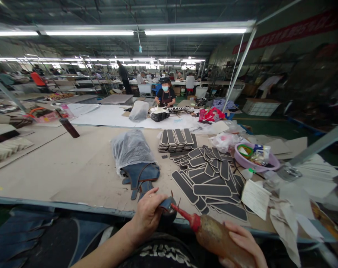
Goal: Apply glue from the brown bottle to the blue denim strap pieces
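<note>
— Glue bottle (213,234), low and right of centre in the frame: brown, smeared, with a red nozzle whose tip meets a small dark blue piece (166,204).

— Who holds what?

— The right hand (243,243) is wrapped round the bottle's body at the bottom right. The left hand (148,214), bottom centre, is closed on the blue piece, fingers curled over it, a ring on one finger.

— And the surface?

— A long table (73,163) covered in pale brown board runs across the middle of the frame. Just above the hands lies a spread of dark grey strips (210,178) with pale edges, with neat stacks of them behind. Left of those, blue cut pieces (141,176) stick out from under a clear plastic bag (129,147). At centre right sits a pink bowl (254,158) with small things in it, and loose white papers (269,201) trail to the lower right.

— The room?

— A big workshop with tube lights along the ceiling at the top. A person in a mask (165,95) sits at the far end of the table, upper centre, others behind. A red banner (291,29) hangs at the upper right.
</note>
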Action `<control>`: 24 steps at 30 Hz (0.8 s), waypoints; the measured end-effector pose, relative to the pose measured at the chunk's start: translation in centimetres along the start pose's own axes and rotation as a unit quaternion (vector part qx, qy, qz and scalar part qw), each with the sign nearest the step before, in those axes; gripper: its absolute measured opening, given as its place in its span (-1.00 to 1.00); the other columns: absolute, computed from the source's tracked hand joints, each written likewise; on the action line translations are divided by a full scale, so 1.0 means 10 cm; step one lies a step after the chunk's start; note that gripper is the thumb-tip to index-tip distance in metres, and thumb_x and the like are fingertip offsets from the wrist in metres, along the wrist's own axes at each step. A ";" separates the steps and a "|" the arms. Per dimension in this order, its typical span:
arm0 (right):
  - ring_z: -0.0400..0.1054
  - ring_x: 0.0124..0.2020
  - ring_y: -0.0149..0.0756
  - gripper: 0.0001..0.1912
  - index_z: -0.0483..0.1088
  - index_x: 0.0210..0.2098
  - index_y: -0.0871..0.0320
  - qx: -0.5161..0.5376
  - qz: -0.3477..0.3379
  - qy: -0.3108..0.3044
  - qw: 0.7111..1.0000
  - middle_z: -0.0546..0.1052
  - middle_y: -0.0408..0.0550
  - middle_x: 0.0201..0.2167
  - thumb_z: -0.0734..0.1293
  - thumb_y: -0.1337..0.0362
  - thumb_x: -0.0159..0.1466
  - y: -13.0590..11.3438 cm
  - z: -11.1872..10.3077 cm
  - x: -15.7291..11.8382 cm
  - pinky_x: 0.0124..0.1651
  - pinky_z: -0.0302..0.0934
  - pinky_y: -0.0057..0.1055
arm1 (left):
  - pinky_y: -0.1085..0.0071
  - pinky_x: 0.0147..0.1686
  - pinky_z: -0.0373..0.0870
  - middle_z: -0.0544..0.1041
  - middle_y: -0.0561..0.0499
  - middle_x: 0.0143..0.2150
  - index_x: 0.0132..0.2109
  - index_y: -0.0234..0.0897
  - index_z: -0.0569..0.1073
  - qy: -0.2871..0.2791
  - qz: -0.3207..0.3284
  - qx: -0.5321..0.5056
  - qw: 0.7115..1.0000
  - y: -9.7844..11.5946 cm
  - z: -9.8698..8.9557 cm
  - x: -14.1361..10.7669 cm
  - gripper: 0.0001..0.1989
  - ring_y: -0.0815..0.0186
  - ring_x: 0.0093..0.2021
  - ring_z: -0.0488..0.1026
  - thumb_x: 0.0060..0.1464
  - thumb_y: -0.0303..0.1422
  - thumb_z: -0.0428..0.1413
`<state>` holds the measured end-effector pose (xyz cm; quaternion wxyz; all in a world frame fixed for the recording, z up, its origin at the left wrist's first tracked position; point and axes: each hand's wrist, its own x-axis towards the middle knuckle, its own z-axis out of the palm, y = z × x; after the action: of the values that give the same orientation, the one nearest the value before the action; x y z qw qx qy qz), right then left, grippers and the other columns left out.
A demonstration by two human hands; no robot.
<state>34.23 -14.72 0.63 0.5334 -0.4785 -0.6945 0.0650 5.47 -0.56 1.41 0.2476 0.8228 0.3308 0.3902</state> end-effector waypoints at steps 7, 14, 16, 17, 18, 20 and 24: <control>0.51 -0.11 -0.15 -0.68 0.40 -0.08 0.13 -0.024 0.063 0.084 0.994 0.53 0.14 -0.12 0.42 0.24 0.18 -0.11 0.12 0.13 -0.14 0.47 -0.35 | 0.07 0.25 0.17 0.61 -0.03 -0.32 -0.08 -0.17 0.54 -0.019 -0.019 -0.001 1.000 0.11 -0.06 0.04 -0.75 0.25 -0.35 0.51 0.16 -0.38 0.01; 0.45 0.04 -0.11 -0.57 0.31 0.07 0.14 0.102 0.053 -0.016 0.993 0.44 0.18 0.02 0.39 0.34 0.21 -0.01 0.11 -0.08 -0.06 0.45 -0.31 | 0.05 0.26 0.16 0.60 -0.03 -0.32 -0.07 -0.19 0.52 -0.028 -0.017 0.035 0.999 0.11 -0.07 0.03 -0.74 0.26 -0.35 0.51 0.18 -0.40 -0.02; 0.42 0.09 -0.03 -0.52 0.27 0.12 0.13 0.145 0.045 -0.049 0.987 0.41 0.21 0.07 0.37 0.35 0.22 0.03 0.10 -0.13 -0.04 0.46 -0.21 | 0.04 0.26 0.17 0.60 -0.03 -0.33 -0.06 -0.20 0.52 -0.037 -0.011 0.037 0.999 0.09 -0.07 0.01 -0.74 0.25 -0.35 0.51 0.17 -0.40 0.00; 0.41 0.10 -0.02 -0.53 0.26 0.12 0.13 0.155 0.047 -0.047 0.986 0.41 0.21 0.07 0.36 0.33 0.23 0.04 0.10 -0.13 -0.03 0.46 -0.18 | 0.03 0.26 0.16 0.60 -0.03 -0.33 -0.05 -0.19 0.52 -0.039 -0.012 0.036 0.999 0.08 -0.07 0.00 -0.74 0.25 -0.35 0.51 0.16 -0.40 0.01; 0.41 0.09 -0.02 -0.54 0.28 0.11 0.12 0.154 0.053 -0.035 0.986 0.43 0.20 0.06 0.36 0.30 0.23 0.04 0.10 -0.13 -0.04 0.46 -0.18 | 0.02 0.26 0.16 0.60 -0.02 -0.34 -0.05 -0.18 0.52 -0.039 -0.017 0.033 0.999 0.07 -0.08 0.00 -0.74 0.25 -0.35 0.51 0.15 -0.40 0.02; 0.46 0.02 -0.05 -0.59 0.35 0.05 0.10 0.131 0.073 0.005 0.989 0.50 0.16 -0.02 0.40 0.25 0.21 0.02 0.11 -0.09 -0.07 0.47 -0.22 | 0.02 0.27 0.16 0.61 -0.02 -0.33 -0.07 -0.16 0.54 -0.034 -0.032 0.018 0.999 0.07 -0.08 -0.01 -0.75 0.25 -0.36 0.51 0.15 -0.38 0.04; 0.53 -0.11 -0.15 -0.65 0.44 -0.08 0.09 0.083 0.139 0.083 0.983 0.57 0.07 -0.13 0.46 0.25 0.13 -0.02 0.18 -0.05 -0.15 0.46 -0.37 | 0.02 0.28 0.13 0.62 -0.01 -0.31 -0.11 -0.15 0.56 -0.006 -0.042 -0.006 0.999 0.12 -0.09 -0.01 -0.77 0.26 -0.36 0.51 0.16 -0.35 0.04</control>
<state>32.65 -14.45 -0.34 0.6127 -0.5283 -0.5666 0.1564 5.09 -1.29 2.62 0.2709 0.8091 0.3607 0.3765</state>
